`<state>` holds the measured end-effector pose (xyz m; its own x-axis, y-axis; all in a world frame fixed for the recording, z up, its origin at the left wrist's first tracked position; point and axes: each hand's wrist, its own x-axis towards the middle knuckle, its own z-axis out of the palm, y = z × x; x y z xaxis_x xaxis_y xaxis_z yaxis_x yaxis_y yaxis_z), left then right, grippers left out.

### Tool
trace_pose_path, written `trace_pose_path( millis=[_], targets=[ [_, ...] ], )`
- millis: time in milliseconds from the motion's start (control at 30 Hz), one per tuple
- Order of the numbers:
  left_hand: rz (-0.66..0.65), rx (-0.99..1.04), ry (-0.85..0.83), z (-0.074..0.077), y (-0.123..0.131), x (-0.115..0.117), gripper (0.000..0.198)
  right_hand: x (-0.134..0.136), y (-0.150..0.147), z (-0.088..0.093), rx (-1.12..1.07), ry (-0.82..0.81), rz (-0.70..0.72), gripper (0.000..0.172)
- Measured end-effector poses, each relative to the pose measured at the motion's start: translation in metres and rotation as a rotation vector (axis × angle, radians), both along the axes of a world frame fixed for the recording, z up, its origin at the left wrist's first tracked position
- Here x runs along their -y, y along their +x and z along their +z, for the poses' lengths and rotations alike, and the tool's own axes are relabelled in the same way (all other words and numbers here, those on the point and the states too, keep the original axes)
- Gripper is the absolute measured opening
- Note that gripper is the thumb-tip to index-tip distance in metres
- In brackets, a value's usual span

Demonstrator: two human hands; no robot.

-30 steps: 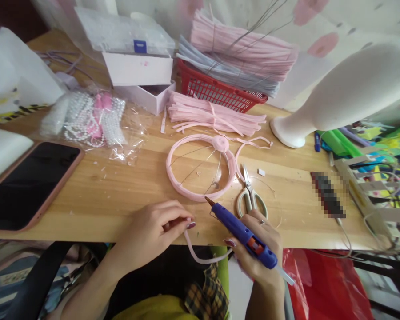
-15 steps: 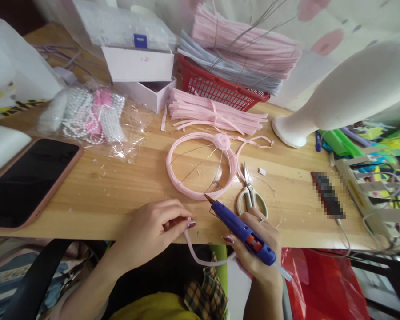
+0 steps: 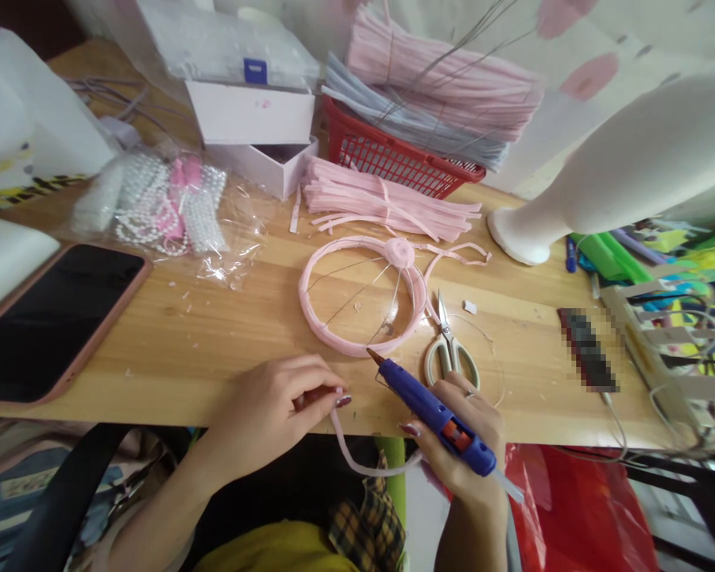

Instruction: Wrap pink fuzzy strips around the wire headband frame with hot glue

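My left hand [image 3: 291,405] pinches the end of a thin pink strip [image 3: 350,459] at the table's front edge. The strip hangs in a loop below the edge and runs toward my right hand. My right hand [image 3: 461,429] is wrapped round a blue hot glue gun [image 3: 432,409], its brown nozzle pointing up and left with a clear glue stick out of the back. Just beyond the nozzle lies a pink wrapped hoop [image 3: 313,322] with wire spokes and a round pink hub [image 3: 399,253]. Scissors [image 3: 446,338] lie beside my right fingers, points away from me.
At the back stands a red basket [image 3: 387,155] of pink and grey strips, with a pink strip bundle [image 3: 387,199] before it. A phone [image 3: 59,318] and bagged pearl beads [image 3: 167,206] lie left. Rightward are a white mannequin limb [image 3: 608,171] and a power strip [image 3: 649,357].
Both hands, the strip and the glue gun hold nearly the same place. The whole view has shifted very slightly.
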<state>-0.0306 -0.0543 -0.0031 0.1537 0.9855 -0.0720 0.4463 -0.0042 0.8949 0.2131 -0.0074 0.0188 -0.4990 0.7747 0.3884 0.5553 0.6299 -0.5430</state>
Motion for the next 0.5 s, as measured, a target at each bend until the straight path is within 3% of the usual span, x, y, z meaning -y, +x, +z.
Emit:
trace_pose_path(
  millis=[500],
  targets=[
    [-0.007,-0.002,-0.017,0.0001,0.0003,0.0003,0.016,0.0011,-0.0009,0.0022,-0.010,-0.009,0.017,0.023]
  ],
)
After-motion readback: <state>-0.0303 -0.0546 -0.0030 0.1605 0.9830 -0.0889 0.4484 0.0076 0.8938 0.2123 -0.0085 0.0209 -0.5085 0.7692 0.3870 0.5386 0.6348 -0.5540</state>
